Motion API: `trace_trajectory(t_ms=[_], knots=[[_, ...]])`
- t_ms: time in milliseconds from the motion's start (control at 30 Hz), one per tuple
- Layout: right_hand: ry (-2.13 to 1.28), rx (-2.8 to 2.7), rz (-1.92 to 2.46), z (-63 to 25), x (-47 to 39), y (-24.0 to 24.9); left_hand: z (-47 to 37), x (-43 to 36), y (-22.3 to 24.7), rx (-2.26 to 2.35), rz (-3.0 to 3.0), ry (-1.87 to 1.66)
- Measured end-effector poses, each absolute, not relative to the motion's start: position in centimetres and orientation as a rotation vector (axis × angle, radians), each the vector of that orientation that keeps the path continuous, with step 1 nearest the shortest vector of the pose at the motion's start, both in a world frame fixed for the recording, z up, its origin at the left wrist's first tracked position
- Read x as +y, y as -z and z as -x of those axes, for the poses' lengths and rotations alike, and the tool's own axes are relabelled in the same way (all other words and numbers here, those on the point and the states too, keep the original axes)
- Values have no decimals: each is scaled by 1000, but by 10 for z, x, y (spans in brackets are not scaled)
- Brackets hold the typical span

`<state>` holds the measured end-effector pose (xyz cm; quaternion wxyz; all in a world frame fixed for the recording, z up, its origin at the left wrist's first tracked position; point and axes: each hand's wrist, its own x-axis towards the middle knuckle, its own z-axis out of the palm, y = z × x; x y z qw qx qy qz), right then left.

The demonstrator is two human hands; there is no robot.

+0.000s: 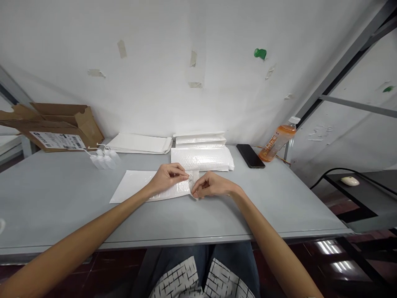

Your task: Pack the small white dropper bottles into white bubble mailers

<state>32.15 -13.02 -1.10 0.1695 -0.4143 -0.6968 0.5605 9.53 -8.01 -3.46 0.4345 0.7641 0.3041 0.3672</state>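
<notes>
A white bubble mailer lies flat on the grey table, its open end and flap pointing right. Over its upper right part, my left hand is closed in a pinch at the edge of the opening. My right hand pinches the flap at the lower right corner, fingers pressed together. What exactly lies between the fingertips is partly hidden. Just behind my hands sits a stack of white bubble mailers, apart from the one I hold.
Flat white envelopes lie by the wall, left of the stack. Small white tagged pouches stand near an open cardboard box. A black phone and an orange drink bottle are at the right. The table's front edge is close.
</notes>
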Motion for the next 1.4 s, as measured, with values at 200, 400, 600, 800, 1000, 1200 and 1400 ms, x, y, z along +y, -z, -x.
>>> trace_trajectory(t_ms=[200,400,600,800,1000,1200,1400], knots=[[-1543,-1950,1168,-317,-131,12,-96,-82,33,744,-1916,-920],[-1125,-1836,1325,-311,-123,27,-95,-81,32,746,-1952,-914],[-788,-1861,1449,-305,-122,33,-95,-82,31,742,-1987,-922],[-746,-1919,1440,-303,-124,33,-94,-81,32,739,-2026,-913],[-682,-2000,1404,-299,-125,32,-95,-81,33,733,-2037,-923],[-677,-2037,1346,-291,-127,29,-95,-82,30,714,-2055,-993],[-779,-1986,1300,-287,-130,30,-93,-81,26,700,-2074,-1011]])
